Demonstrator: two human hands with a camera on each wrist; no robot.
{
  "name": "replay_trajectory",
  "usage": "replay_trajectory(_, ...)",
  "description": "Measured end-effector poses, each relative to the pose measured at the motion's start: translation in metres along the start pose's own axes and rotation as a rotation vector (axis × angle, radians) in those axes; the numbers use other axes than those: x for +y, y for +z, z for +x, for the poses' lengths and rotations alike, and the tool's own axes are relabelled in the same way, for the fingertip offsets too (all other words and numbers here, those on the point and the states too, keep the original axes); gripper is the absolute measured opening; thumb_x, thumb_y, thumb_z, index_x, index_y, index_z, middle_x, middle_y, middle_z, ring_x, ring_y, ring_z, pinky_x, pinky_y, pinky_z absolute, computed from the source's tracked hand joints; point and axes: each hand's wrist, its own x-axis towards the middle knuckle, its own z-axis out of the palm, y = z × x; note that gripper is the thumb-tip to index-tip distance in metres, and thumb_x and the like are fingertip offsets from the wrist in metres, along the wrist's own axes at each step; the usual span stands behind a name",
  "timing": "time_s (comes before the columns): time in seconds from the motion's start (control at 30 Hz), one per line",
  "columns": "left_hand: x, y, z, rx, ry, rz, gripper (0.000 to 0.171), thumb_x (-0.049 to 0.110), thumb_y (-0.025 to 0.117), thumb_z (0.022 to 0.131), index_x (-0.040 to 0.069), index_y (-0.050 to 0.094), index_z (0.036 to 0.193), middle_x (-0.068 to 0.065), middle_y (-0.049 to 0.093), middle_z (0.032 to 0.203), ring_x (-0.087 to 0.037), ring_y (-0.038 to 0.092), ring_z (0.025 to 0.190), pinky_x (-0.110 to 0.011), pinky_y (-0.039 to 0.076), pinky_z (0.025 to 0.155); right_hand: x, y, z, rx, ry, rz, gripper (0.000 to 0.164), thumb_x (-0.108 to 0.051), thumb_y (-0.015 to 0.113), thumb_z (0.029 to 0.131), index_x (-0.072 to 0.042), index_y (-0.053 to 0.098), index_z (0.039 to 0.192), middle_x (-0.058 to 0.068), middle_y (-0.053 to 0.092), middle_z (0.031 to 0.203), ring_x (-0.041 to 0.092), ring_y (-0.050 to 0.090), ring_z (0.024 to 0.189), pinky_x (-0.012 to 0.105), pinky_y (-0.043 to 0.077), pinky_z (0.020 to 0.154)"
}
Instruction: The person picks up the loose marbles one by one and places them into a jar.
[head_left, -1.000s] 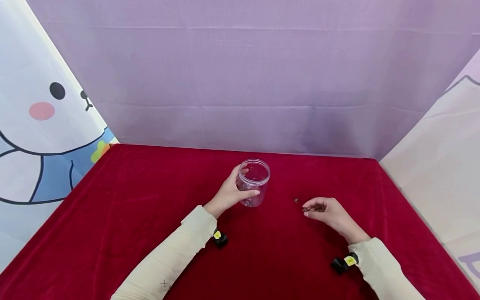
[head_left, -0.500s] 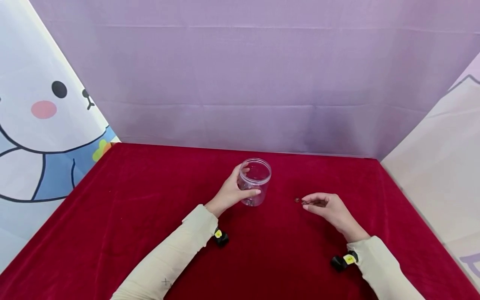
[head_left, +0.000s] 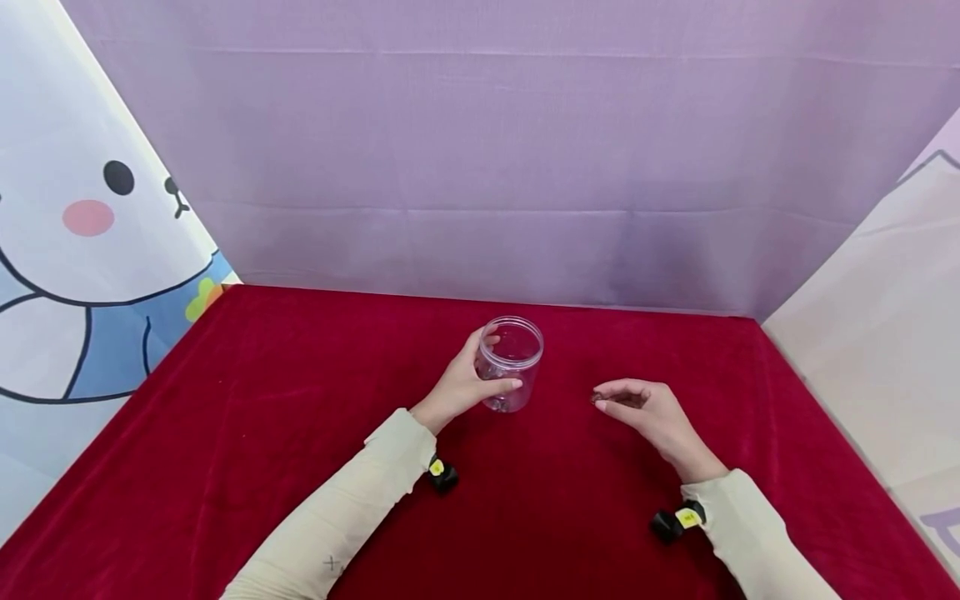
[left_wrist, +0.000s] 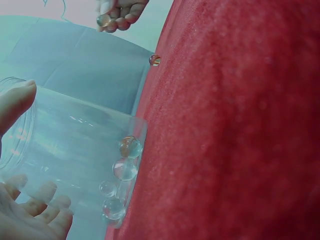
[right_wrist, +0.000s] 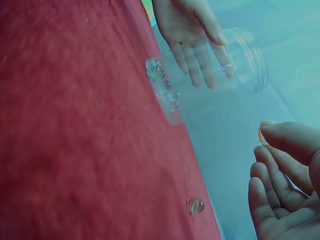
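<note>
My left hand grips a clear plastic jar around its side, thumb in front and fingers behind. The jar stands upright and open-topped on the red cloth. Several clear glass marbles lie on its bottom, some with coloured swirls. To the right of the jar, my right hand pinches one marble between thumb and index finger, raised over the cloth. Another marble, with a coloured swirl inside, rests on the cloth below that hand; in the head view the fingertips overlap this spot.
Red velvet cloth covers the table. A lilac curtain rises along its back edge. A printed cartoon panel stands on the left, and a pale panel on the right.
My right hand, with the pinched marble, has moved slightly left and away from me, to over the loose marble. My left hand and the jar have stayed in place.
</note>
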Motion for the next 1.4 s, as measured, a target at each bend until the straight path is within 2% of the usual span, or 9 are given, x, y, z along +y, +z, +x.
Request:
replay_trajectory(0.2,0.001,0.0,0.0,0.0,-0.003,0.011,0.089,0.012,0.076,0.078,0.015,0.021,0.148,-0.014,0.036,0.145,-0.035,0.037,0.132,-0.048,0.033,0.107,-0.008,0.004,0.003,0.013,-0.006,-0.01,0.034,-0.019,0.072,0.084,0.002,0.067,0.11,0.003,0.071,0.1,0.009,0.064,0.085,0.022,0.052,0.074)
replay_trajectory(0.5,0.001,0.0,0.0,0.005,-0.008,0.006,0.09,0.011,0.077,0.078,0.016,0.021,0.148,-0.014,0.035,0.145,-0.034,0.037,0.132,-0.048,0.033,0.108,-0.019,0.01,0.01,0.019,-0.01,0.006,0.031,-0.023,0.072,0.084,-0.004,0.069,0.109,0.003,0.07,0.102,0.011,0.065,0.088,0.023,0.052,0.076)
replay_trajectory(0.67,0.001,0.0,0.0,0.0,-0.013,0.011,0.091,0.012,0.077,0.078,0.016,0.02,0.149,-0.013,0.035,0.146,-0.035,0.036,0.133,-0.049,0.033,0.107,-0.026,0.014,0.013,0.021,-0.008,0.029,0.031,-0.024,0.072,0.084,-0.007,0.069,0.11,0.002,0.07,0.103,0.026,0.065,0.09,0.032,0.054,0.077)
replay_trajectory(0.77,0.001,0.0,0.0,-0.003,-0.016,0.013,0.091,0.013,0.077,0.078,0.016,0.019,0.149,-0.013,0.034,0.146,-0.035,0.036,0.133,-0.049,0.033,0.107,-0.031,0.016,0.015,0.026,-0.016,0.052,0.031,-0.023,0.072,0.084,-0.006,0.069,0.109,0.006,0.07,0.103,0.032,0.064,0.088,0.038,0.055,0.074)
replay_trajectory(0.97,0.001,0.0,-0.001,0.004,-0.018,0.022,0.091,0.014,0.077,0.078,0.016,0.02,0.149,-0.012,0.035,0.146,-0.03,0.038,0.132,-0.048,0.035,0.106,-0.039,0.02,0.019,0.034,-0.036,0.066,0.03,-0.024,0.071,0.085,-0.007,0.069,0.11,0.012,0.069,0.106,0.02,0.064,0.084,0.033,0.055,0.068)
replay_trajectory(1.1,0.001,0.0,-0.001,0.009,-0.02,0.025,0.091,0.014,0.077,0.078,0.017,0.02,0.149,-0.011,0.036,0.145,-0.028,0.039,0.131,-0.048,0.035,0.106,-0.044,0.022,0.022,0.049,-0.037,0.068,0.031,-0.026,0.071,0.085,-0.009,0.069,0.11,0.008,0.07,0.106,0.019,0.065,0.09,0.027,0.054,0.07)
replay_trajectory(1.33,0.0,0.0,0.0,0.009,-0.025,0.027,0.091,0.014,0.077,0.078,0.017,0.02,0.149,-0.01,0.036,0.145,-0.03,0.038,0.132,-0.048,0.035,0.106,-0.053,0.027,0.029,0.059,-0.038,0.082,0.031,-0.027,0.071,0.085,-0.009,0.07,0.11,0.001,0.07,0.104,0.017,0.063,0.086,0.029,0.05,0.053)
replay_trajectory(1.4,0.0,0.0,0.0,0.007,-0.027,0.028,0.091,0.015,0.077,0.078,0.018,0.02,0.149,-0.01,0.036,0.145,-0.031,0.037,0.133,-0.048,0.035,0.106,-0.054,0.028,0.031,0.059,-0.052,0.088,0.032,-0.025,0.071,0.085,-0.007,0.069,0.112,0.001,0.07,0.104,0.015,0.063,0.087,0.027,0.052,0.058)
